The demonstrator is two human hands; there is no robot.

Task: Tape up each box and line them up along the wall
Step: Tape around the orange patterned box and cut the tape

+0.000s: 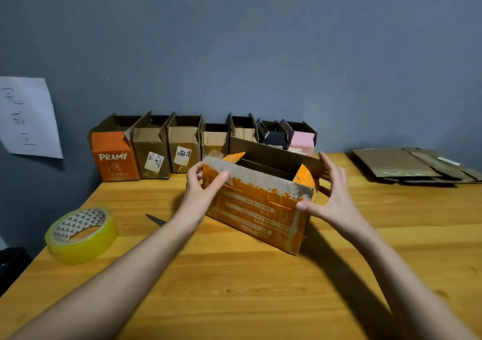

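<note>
We hold the orange box with both hands, each grip on one end; we should fold flaps flat before taping.

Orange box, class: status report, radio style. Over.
Left hand and right hand grip the ends of the orange box. Top flaps open, untaped. Tape roll sits left. Seven boxes at wall. Path clear.

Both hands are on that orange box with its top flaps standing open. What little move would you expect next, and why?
Probably folding the flaps shut. The orange box stands on the table with its top open, the left hand and right hand gripping its two ends. The tape roll lies untouched at the left, so taping likely waits until the flaps are down. Seven boxes already line the wall.
</note>
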